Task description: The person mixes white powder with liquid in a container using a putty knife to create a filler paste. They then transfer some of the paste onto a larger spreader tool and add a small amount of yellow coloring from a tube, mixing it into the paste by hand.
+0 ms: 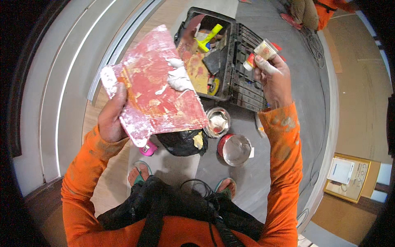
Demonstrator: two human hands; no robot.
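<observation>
My left hand [112,119] grips a red putty mixing board [148,89] by its cut-out edge, thumb on top. Dried filler stains the board, and a lump of white putty [179,78] lies near its right edge. Raised on the right, my right hand [274,80] pinches a small, partly flattened tube [264,51] with a red band and a white end. White paste coats one finger. Beyond the hands, an open black toolbox [227,89] on the floor holds a yellow-green scraper [209,38], stained sheets and a yellow disc [214,87]. Its lid [247,85] is folded out to the right.
By my feet stand a red tin [237,149], another round metal container [217,122], a black plastic bag [182,143] and a pink object [148,148]. A co-worker [311,15] is at top right, near coiled cable [313,46]. A gold-framed panel [345,193] leans at right.
</observation>
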